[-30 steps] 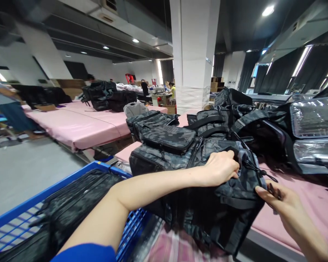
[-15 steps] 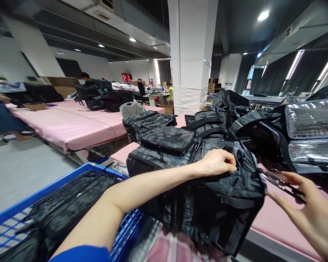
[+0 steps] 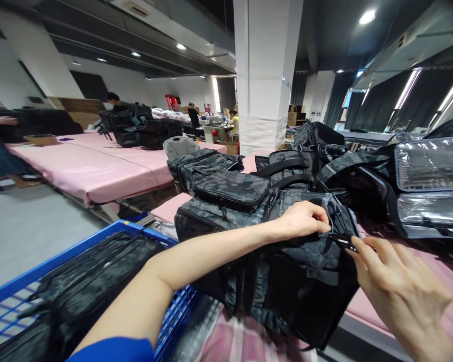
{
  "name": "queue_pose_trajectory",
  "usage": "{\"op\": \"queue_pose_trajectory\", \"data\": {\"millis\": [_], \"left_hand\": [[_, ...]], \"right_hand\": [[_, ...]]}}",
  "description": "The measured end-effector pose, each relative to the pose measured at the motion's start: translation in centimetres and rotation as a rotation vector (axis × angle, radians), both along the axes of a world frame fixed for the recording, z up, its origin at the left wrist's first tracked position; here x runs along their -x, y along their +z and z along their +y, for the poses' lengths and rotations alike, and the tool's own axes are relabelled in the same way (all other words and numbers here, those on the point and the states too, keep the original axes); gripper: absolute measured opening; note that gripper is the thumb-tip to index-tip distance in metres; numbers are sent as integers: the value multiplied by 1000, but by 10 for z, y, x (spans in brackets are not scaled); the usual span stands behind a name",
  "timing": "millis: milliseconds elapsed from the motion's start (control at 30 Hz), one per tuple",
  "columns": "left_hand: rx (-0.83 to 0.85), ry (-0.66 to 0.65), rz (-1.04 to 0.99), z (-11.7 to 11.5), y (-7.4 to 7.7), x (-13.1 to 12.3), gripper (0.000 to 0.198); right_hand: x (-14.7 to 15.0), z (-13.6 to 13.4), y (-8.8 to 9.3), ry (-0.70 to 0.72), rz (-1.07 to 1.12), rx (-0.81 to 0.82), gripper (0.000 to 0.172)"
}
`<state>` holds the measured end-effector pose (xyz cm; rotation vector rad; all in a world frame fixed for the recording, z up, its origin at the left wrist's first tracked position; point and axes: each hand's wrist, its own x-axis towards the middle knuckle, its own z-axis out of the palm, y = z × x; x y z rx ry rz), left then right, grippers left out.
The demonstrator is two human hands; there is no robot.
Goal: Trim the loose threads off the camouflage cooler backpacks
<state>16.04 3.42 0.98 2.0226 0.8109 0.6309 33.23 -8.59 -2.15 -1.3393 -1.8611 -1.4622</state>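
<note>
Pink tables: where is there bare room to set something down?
The long pink-covered table at left has a broad bare stretch, bordered by its front edge, black bags and a brown box. The nearer pink table is crowded with grey-black camouflage fabric bags; small patches show near the blue plastic crate and beyond the right hand.

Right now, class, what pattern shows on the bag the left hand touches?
Grey-and-black camouflage on the bag, best seen in the head view.

Backpack [image 3: 302, 286]: front centre
Crate [image 3: 60, 259]: left of backpack, smaller bag [image 3: 98, 271] inside
Far tabletop [image 3: 98, 171]: behind crate, dark-side bags excluded; stacked bags [image 3: 126, 125] on it
Pillar [image 3: 266, 75]: behind backpack
</note>
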Motion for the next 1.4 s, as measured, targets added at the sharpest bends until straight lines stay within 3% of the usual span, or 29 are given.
{"op": "queue_pose_trajectory", "data": {"millis": [233, 367, 700, 833, 933, 1000, 1167, 1300, 1400], "left_hand": [[-30, 19, 21, -2, 2, 0, 12], [-40, -3, 29, -3, 1, 1, 12], [-58, -1, 20, -3, 0, 1, 9], [-95, -34, 49, -1, 0, 4, 11], [-199, -138, 90, 0, 4, 10, 21], [-368, -193, 161, -1, 6, 12, 24], [-748, -147, 492, -11, 0, 8, 18], [-807, -188, 578, -17, 0, 5, 16], [-652, -174, 495, -13, 5, 7, 17]], "right_hand": [[-7, -11, 3, -55, 44, -89, 20], [7, -2, -2, -28, 21, -49, 10], [5, 2, -4, 4, 32, -2, 15], [4, 4, -7, -9, 16, 12, 10], [-4, 4, -10, 22, 70, 31, 14], [-10, 2, -11, 58, 113, 75, 19], [-18, 1, -17, 77, 160, 107, 22], [-18, 2, -21, 84, 203, 128, 23], [-18, 2, -21, 154, 320, 160, 25]]}}
